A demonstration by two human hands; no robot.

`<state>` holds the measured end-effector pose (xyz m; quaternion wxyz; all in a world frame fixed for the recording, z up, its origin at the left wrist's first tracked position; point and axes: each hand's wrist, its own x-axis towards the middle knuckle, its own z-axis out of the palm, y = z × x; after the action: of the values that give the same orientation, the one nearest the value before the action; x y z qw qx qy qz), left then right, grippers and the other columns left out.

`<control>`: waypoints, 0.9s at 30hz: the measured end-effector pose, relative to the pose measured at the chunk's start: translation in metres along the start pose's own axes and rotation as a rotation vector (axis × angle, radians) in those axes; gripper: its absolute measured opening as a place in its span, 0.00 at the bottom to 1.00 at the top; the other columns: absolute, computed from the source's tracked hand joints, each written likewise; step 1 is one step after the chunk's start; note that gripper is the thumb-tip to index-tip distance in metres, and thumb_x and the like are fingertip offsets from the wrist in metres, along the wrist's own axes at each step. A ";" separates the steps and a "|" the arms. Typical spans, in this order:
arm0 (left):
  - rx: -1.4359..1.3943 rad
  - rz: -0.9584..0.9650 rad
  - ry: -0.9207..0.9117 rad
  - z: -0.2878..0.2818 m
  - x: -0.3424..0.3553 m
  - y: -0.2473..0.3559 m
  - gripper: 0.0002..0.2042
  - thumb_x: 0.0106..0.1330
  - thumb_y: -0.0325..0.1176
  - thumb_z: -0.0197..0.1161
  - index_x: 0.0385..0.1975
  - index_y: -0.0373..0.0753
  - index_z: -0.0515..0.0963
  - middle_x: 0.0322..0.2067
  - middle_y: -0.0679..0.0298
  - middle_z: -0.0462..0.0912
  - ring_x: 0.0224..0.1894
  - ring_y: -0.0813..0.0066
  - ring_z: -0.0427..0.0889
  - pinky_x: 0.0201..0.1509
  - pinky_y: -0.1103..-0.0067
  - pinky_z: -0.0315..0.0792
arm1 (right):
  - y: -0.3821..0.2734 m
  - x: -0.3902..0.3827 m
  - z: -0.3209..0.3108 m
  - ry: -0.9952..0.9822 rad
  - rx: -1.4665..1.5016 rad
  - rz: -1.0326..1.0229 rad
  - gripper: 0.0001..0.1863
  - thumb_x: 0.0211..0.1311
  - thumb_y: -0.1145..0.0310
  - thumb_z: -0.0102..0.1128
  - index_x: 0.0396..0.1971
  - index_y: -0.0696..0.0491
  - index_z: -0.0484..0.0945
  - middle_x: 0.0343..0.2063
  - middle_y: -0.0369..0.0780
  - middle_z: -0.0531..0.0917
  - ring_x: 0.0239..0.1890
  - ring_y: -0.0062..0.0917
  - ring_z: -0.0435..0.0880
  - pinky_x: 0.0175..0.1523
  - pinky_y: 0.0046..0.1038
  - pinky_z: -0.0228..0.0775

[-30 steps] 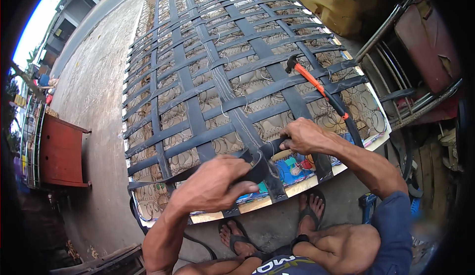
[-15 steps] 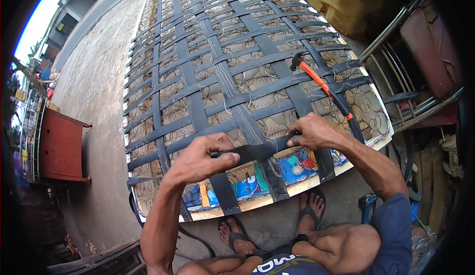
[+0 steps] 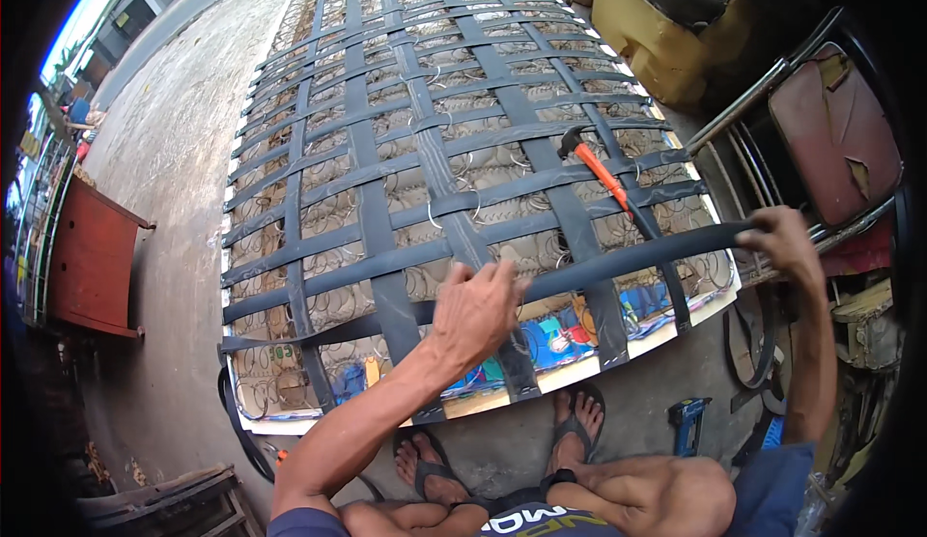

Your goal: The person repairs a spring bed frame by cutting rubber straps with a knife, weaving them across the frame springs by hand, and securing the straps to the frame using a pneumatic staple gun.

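Note:
A large bed-like frame of coiled springs [image 3: 439,178] lies in front of me, crossed by woven black webbing straps [image 3: 372,194]. A loose length of black strap [image 3: 628,255] runs across its near end. My right hand [image 3: 784,245] grips that strap beyond the right edge, raised above the frame. My left hand [image 3: 473,310] has its fingers bent over the same strap near the middle, slightly blurred. An orange-handled hammer [image 3: 603,175] rests on the webbing toward the right. Colourful printed material [image 3: 555,334] shows beneath the springs at the near edge.
A red metal cabinet [image 3: 92,262] stands left on the pavement. At right are a torn maroon chair with metal tubing [image 3: 830,131] and a worn yellow armchair [image 3: 642,35]. A blue tool [image 3: 688,426] and loose strap lie on the ground beside my sandalled feet [image 3: 570,421].
My right hand has moved far to the right with the strap, stretching it across the near end. My left hand rose, then shifted rightward along the strap. The view has shifted slightly.

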<state>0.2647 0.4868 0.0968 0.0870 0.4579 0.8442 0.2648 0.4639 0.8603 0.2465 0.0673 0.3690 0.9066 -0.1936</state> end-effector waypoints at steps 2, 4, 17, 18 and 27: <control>-0.005 -0.018 0.019 0.004 0.017 0.036 0.19 0.69 0.42 0.62 0.50 0.34 0.74 0.55 0.45 0.79 0.45 0.48 0.83 0.52 0.63 0.71 | 0.039 -0.019 -0.026 -0.150 0.262 0.039 0.11 0.49 0.71 0.73 0.33 0.60 0.88 0.24 0.39 0.86 0.27 0.19 0.82 0.36 0.30 0.74; 0.160 -0.016 0.028 0.015 0.009 0.039 0.18 0.68 0.40 0.61 0.50 0.34 0.75 0.59 0.46 0.75 0.49 0.47 0.81 0.53 0.61 0.72 | 0.035 -0.014 -0.008 -0.038 0.134 -0.027 0.12 0.49 0.72 0.72 0.32 0.63 0.86 0.26 0.38 0.86 0.31 0.19 0.83 0.40 0.26 0.74; 0.281 -0.398 0.405 -0.115 -0.072 -0.095 0.09 0.69 0.30 0.58 0.41 0.33 0.81 0.39 0.48 0.83 0.43 0.46 0.82 0.49 0.62 0.74 | -0.007 0.017 0.101 0.435 -0.200 -0.483 0.22 0.54 0.80 0.64 0.51 0.56 0.77 0.51 0.50 0.77 0.55 0.49 0.74 0.60 0.43 0.67; 0.296 -0.420 0.426 -0.108 -0.093 -0.107 0.09 0.70 0.31 0.58 0.41 0.34 0.81 0.40 0.48 0.83 0.44 0.46 0.82 0.49 0.62 0.74 | -0.044 0.006 0.122 0.412 -0.114 -0.584 0.19 0.54 0.79 0.65 0.48 0.56 0.78 0.49 0.49 0.78 0.54 0.46 0.76 0.60 0.43 0.68; 0.480 -0.449 0.379 -0.077 -0.149 -0.142 0.18 0.75 0.40 0.54 0.26 0.34 0.79 0.28 0.53 0.74 0.36 0.50 0.74 0.45 0.60 0.67 | -0.180 -0.014 0.222 -0.073 0.060 -1.067 0.22 0.63 0.63 0.64 0.54 0.56 0.73 0.50 0.47 0.77 0.53 0.45 0.77 0.58 0.44 0.71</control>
<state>0.2161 0.2742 0.0728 -0.1247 0.2117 0.9627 0.1136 0.3446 0.6448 0.1010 -0.0197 -0.1481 0.9593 -0.2395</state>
